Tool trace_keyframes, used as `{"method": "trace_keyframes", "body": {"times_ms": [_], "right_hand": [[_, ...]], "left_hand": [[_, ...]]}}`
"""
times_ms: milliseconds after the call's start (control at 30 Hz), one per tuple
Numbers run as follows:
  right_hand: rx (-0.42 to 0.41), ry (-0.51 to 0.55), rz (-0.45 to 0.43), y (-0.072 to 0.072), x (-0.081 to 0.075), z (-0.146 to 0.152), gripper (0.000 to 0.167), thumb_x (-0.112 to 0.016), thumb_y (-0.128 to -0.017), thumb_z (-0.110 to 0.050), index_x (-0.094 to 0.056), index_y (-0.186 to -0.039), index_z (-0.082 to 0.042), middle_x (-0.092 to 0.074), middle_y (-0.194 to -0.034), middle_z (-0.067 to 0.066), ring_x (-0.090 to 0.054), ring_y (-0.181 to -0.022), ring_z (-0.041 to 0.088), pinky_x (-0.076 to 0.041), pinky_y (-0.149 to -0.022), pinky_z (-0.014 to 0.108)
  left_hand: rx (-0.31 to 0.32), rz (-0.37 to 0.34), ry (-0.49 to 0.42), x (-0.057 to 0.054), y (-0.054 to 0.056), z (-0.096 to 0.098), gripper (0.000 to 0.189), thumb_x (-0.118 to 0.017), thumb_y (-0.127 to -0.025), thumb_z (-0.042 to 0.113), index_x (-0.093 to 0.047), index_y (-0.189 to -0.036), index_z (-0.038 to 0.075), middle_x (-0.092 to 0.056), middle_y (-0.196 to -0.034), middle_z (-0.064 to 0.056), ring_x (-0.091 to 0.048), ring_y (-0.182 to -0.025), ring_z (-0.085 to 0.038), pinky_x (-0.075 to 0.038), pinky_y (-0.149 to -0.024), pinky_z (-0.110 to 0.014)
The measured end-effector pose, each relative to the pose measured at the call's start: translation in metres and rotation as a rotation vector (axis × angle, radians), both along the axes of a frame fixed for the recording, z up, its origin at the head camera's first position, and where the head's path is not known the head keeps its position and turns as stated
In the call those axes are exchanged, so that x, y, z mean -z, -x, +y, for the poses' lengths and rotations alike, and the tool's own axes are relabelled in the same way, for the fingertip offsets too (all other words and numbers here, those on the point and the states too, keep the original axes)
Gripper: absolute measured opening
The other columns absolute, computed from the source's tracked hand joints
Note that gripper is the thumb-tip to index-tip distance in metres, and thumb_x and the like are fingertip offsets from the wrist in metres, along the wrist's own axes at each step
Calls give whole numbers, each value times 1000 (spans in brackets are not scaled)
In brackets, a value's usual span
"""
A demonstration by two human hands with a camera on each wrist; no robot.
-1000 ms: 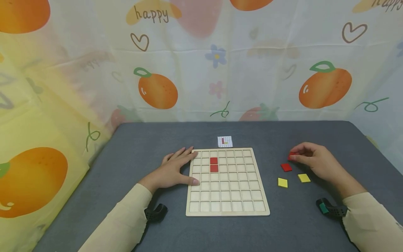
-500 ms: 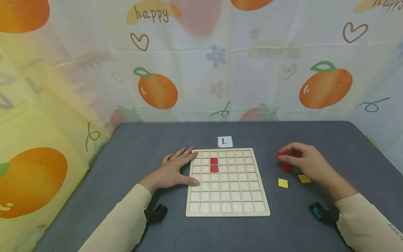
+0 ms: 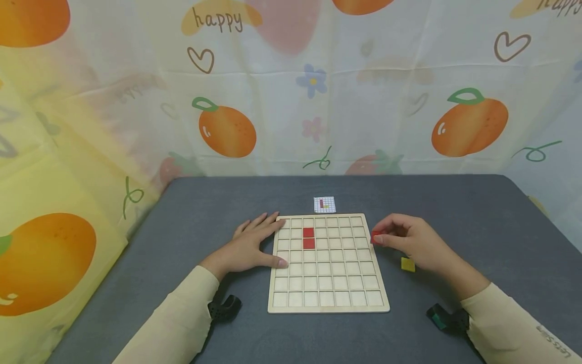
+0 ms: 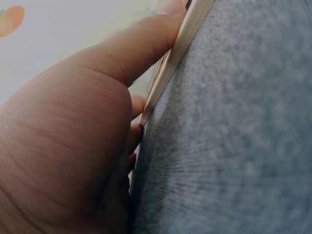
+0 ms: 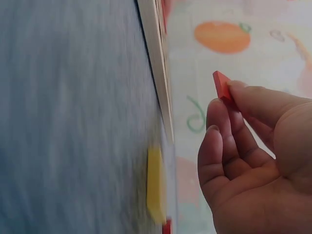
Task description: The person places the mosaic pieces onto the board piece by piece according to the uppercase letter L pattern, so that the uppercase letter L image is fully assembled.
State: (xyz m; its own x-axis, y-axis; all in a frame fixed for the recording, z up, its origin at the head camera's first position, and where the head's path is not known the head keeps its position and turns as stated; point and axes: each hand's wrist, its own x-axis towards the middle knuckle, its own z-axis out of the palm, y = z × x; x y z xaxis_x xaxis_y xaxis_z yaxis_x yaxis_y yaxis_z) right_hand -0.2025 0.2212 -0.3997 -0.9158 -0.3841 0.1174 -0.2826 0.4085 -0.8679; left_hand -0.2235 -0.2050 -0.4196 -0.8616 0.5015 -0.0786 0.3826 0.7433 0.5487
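Between thumb and fingers my right hand (image 3: 416, 240) pinches a small red square tile (image 3: 375, 237), held up just beside the right edge of a wooden grid board (image 3: 327, 309). The tile (image 5: 222, 87) stands tilted in the right wrist view. My left hand (image 3: 247, 245) rests on the board's left edge with fingers spread, the thumb lying on the frame. Two red tiles (image 3: 308, 238) sit one below the other in cells of the third column. Under my right hand lies a yellow tile (image 3: 407, 264); the tiles behind the hand are hidden in the head view.
A small printed grid card (image 3: 325, 205) with red and yellow marks lies behind the board. In the right wrist view a sliver of red (image 5: 167, 226) shows past the yellow tile. A patterned curtain (image 3: 318, 126) hangs behind the grey table (image 3: 236, 333).
My right hand has carried the red tile leftward from beside the loose tiles to the board's right edge. It now covers the other loose red and yellow tiles. The left hand stays put.
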Motion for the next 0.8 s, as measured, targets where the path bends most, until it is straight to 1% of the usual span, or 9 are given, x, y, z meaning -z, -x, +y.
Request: {"method": "trace_keyframes", "body": {"times_ms": [167, 300, 433, 533, 700, 800], "right_hand": [[-56, 37, -11, -5, -1, -17, 11, -79, -102, -9, -78, -113, -6, -75, -101, 6, -71, -90, 32, -59, -80, 34], [-94, 58, -9, -5, 1, -30, 11, -78, -103, -8, -77, -113, -5, -76, -102, 5, -72, -92, 33, -59, -80, 34], [-114, 76, -19, -5, 2, -45, 12, -78, -103, -6, -77, -115, -4, -74, -104, 6, -71, -92, 34, -58, -80, 34], [-122, 84, -32, -5, 2, -58, 12, -79, -102, -7, -78, -114, -5, -73, -104, 6, -70, -91, 34, -57, -80, 33], [-159, 107, -45, -4, 3, -80, 10, -80, -101, -9, -78, -110, -6, -74, -103, 5, -69, -90, 30, -55, -79, 31], [-172, 104, -28, -4, 4, -91, 8, -81, -101, -11, -78, -107, -7, -75, -101, 3, -68, -89, 26, -53, -78, 30]], "left_hand": [[2, 3, 5, 0, 0, 1, 115, -83, -85, 73, -32, -175, 22, -15, -181, -1, -2, -166, -30, 4, -126, -64], [1, 2, 9, 0, 0, 1, 115, -83, -85, 73, -31, -175, 22, -15, -181, -1, -2, -166, -30, 4, -126, -63], [1, 2, 9, 0, 0, 0, 115, -82, -85, 73, -31, -175, 23, -14, -181, 0, -2, -166, -29, 5, -126, -63], [3, 5, 10, 1, 0, -1, 115, -82, -85, 74, -31, -175, 23, -14, -181, 0, -2, -166, -29, 5, -126, -63], [4, 7, 10, 1, 0, 0, 115, -82, -85, 74, -31, -175, 24, -14, -181, 1, -2, -166, -28, 5, -126, -63], [5, 7, 11, 1, 0, 0, 115, -82, -85, 74, -30, -175, 24, -15, -181, 1, -2, -166, -28, 5, -126, -63]]}}
